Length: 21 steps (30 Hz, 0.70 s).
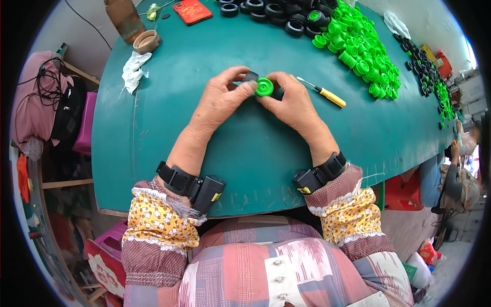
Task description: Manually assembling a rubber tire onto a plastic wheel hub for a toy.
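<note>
Over the middle of the green table, both my hands are closed and meet at two small parts. My left hand pinches a small black tire between thumb and fingers; the fingers partly hide it. Against its lower right side sits a round green wheel hub, its ringed face turned up toward me. My right hand grips this hub from the right with thumb and forefinger. My left thumb tip reaches the hub's left edge. How far tire and hub overlap is hard to make out.
Right of my hands lies a yellow-handled screwdriver. A heap of green hubs and a pile of black tires cover the back. A brown jar, its lid, crumpled tissue and a red phone case are at back left.
</note>
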Available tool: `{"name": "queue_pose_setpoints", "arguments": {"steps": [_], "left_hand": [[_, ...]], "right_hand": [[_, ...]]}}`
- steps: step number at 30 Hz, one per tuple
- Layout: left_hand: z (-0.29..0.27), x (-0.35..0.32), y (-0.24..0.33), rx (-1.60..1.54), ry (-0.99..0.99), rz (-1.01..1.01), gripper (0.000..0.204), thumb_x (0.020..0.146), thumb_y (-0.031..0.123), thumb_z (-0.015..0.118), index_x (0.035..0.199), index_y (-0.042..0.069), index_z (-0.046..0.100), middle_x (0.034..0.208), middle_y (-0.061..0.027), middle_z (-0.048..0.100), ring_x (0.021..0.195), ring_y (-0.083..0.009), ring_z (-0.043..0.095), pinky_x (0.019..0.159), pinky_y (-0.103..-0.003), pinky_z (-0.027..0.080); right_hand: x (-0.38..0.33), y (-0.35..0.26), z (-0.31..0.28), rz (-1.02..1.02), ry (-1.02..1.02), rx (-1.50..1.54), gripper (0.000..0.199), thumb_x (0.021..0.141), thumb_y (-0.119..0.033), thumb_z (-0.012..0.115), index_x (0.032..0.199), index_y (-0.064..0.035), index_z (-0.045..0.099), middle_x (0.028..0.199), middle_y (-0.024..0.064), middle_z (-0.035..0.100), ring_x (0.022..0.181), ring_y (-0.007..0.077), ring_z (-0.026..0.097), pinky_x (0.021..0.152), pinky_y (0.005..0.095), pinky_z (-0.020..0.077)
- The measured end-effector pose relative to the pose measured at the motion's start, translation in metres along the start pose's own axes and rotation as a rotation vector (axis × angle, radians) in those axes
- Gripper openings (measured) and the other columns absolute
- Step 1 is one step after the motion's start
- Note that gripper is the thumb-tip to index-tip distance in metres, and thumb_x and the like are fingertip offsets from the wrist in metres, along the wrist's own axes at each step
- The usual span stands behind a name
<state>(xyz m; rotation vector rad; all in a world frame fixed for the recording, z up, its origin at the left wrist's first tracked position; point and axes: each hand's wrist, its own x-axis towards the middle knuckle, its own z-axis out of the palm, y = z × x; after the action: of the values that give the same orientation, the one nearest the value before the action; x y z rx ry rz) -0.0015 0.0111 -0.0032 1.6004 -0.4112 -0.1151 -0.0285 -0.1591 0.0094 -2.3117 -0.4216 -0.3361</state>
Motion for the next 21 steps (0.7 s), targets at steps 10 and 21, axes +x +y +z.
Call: {"name": "queue_pose_setpoints", "arguments": {"steps": [10, 21], "left_hand": [[0.001, -0.006, 0.012, -0.305, -0.01, -0.218, 0.037, 0.084, 0.03, 0.055, 0.107, 0.002, 0.056, 0.087, -0.0043, 0.059, 0.077, -0.0084, 0.053, 0.065, -0.02, 0.044], [0.005, -0.004, 0.017, -0.124, -0.131, -0.153, 0.039, 0.087, 0.029, 0.051, 0.115, 0.002, 0.049, 0.098, -0.0051, 0.057, 0.086, -0.0117, 0.055, 0.072, -0.023, 0.046]], "right_hand": [[-0.002, -0.01, -0.003, 0.234, -0.056, 0.476, 0.036, 0.067, -0.022, 0.069, 0.089, 0.0025, 0.056, 0.068, 0.0075, 0.058, 0.06, 0.012, 0.055, 0.057, 0.0244, 0.0448], [-0.001, -0.004, -0.006, 0.325, -0.12, 0.485, 0.047, 0.069, -0.044, 0.068, 0.071, 0.0021, 0.061, 0.056, 0.0045, 0.054, 0.052, 0.009, 0.048, 0.045, 0.0244, 0.0395]]}}
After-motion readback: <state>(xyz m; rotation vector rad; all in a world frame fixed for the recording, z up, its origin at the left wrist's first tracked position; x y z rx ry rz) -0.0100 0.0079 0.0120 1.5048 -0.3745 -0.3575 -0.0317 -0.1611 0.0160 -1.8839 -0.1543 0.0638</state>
